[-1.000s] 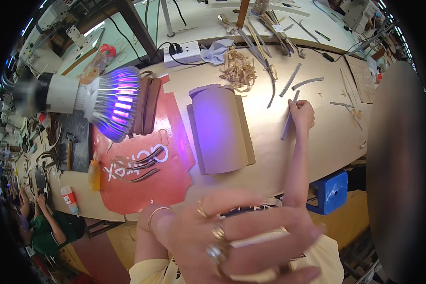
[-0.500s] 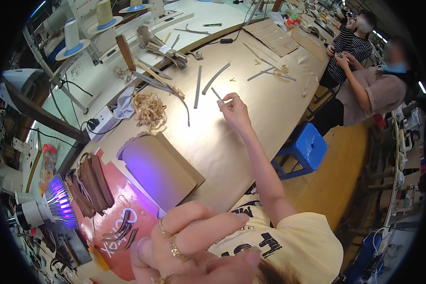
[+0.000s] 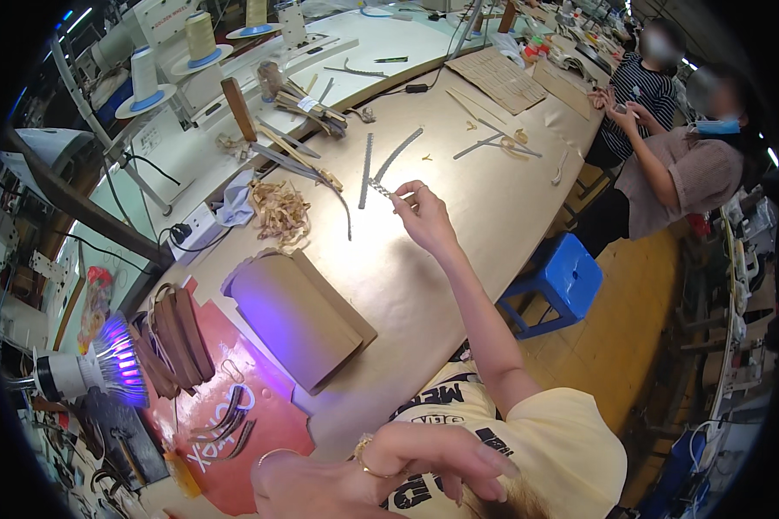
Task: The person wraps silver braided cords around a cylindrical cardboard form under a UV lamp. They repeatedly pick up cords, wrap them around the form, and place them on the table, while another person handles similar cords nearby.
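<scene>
My right hand [image 3: 426, 223] reaches over the table with thumb and fingers pinching one end of a short speckled braided strip [image 3: 378, 187]. The strip's far end overlaps the foot of a straight grey strip [image 3: 366, 169]. Just beyond lies another grey strip [image 3: 400, 153], slanting to the right. Close to the camera at the bottom, my left hand [image 3: 381, 463] wears rings. Its fingers are loosely bent and apart, with nothing seen in them; part of it falls outside the picture.
A heap of tan scraps [image 3: 279, 214], a folded brown sheet [image 3: 299, 316] and brown straps [image 3: 177, 337] lie leftward. A lit purple lamp [image 3: 117, 359] is at lower left. A blue stool [image 3: 571, 277] stands right of the table; two people [image 3: 679, 177] are beyond it.
My right hand has moved slightly down and left, bringing the braided strip against the straight grey strip. My left hand has dropped lower and its fingers have loosened.
</scene>
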Tool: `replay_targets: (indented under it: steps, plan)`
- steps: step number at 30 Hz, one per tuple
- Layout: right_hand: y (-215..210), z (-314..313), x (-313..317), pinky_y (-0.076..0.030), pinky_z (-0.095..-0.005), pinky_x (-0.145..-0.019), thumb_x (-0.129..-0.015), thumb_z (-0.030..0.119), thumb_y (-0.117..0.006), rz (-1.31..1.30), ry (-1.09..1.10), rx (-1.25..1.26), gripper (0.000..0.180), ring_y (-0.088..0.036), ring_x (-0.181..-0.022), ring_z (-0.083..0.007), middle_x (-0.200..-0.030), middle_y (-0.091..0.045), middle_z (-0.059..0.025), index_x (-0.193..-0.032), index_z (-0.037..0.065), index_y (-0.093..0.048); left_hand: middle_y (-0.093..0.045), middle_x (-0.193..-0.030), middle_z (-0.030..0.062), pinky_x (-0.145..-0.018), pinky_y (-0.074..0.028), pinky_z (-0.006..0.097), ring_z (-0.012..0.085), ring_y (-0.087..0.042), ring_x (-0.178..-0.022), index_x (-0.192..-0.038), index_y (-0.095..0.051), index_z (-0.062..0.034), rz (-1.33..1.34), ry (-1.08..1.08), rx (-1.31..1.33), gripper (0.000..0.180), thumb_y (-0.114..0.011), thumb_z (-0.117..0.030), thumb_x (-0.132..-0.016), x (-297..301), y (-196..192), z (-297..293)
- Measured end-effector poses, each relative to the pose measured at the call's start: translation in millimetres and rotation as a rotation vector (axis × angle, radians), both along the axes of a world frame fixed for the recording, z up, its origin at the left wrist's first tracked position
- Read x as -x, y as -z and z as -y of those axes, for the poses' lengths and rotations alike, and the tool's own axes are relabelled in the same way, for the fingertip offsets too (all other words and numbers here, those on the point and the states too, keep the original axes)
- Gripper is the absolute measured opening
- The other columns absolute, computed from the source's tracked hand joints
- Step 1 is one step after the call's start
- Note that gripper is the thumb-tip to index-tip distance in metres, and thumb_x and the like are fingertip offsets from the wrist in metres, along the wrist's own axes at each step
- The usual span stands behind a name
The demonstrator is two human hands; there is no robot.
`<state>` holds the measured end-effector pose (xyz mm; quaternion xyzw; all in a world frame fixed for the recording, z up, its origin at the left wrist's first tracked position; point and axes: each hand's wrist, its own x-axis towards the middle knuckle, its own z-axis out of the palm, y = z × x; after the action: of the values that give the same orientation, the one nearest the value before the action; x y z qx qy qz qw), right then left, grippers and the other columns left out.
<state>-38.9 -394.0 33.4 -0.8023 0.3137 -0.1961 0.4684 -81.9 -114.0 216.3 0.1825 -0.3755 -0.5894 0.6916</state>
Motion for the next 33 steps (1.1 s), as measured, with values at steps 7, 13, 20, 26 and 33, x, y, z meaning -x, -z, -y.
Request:
replay_targets:
  steps: [7,13,20,26,33]
  plan:
    - [-9.8,-7.8,0.7,-0.05,-0.0331,-0.068,-0.093,0.026,-0.061,0.001,-0.046,0.004,0.025,-0.065,-0.072,-0.0195,-0.083,-0.068,-0.0113,-0.105,0.003,-0.06,-0.052,-0.129,0.0217,-0.087,-0.047,0.04,0.0278,-0.06,-0.111,-0.124,-0.054,-0.0031,-0.001,0.048,-0.065,0.047,-0.071,-0.024,-0.086,6.0,6.2,-4.1]
    - [-2.5,-11.3,-5.1,-0.048,-0.0267,-0.062,-0.094,0.019,-0.062,0.041,-0.07,0.027,0.019,-0.062,-0.069,-0.0113,-0.081,-0.067,-0.0078,-0.104,0.004,-0.06,-0.047,-0.134,0.0234,-0.09,-0.047,0.045,0.0298,-0.058,-0.113,-0.127,-0.052,-0.0066,0.065,0.055,-0.125,0.05,-0.073,-0.02,-0.084,8.4,9.9,-14.6]
    - [22.2,2.5,-2.3,-0.053,-0.0282,-0.071,-0.094,0.008,-0.059,0.166,-0.188,0.059,0.018,-0.069,-0.081,-0.0168,-0.086,-0.068,-0.0092,-0.111,0.005,-0.058,-0.051,-0.117,0.0214,-0.086,-0.05,0.05,0.038,-0.06,-0.102,-0.088,-0.06,-0.0048,-0.005,-0.5,0.157,0.012,-0.059,-0.015,-0.093,9.1,16.4,-50.3]
    - [16.9,-3.4,2.0,-0.049,-0.0235,-0.067,-0.094,0.012,-0.061,0.053,-0.311,-0.091,0.024,-0.062,-0.076,-0.0109,-0.088,-0.066,-0.0078,-0.112,-0.003,-0.063,-0.061,-0.111,0.0138,-0.091,-0.047,0.038,0.0256,-0.059,-0.098,-0.11,-0.064,-0.0012,0.464,-0.909,-0.477,0.023,-0.056,-0.016,-0.095,-28.1,94.1,-111.4]
    - [-11.2,-56.2,-6.2,-0.047,-0.0226,-0.064,-0.094,0.013,-0.061,-0.056,-0.459,-0.253,0.019,-0.059,-0.071,-0.0092,-0.086,-0.064,-0.005,-0.105,-0.003,-0.063,-0.056,-0.119,0.0188,-0.094,-0.045,0.038,0.0333,-0.057,-0.108,-0.117,-0.061,0.0004,1.248,-1.474,-1.108,0.026,-0.055,-0.008,-0.092,-112.3,190.5,-168.9]
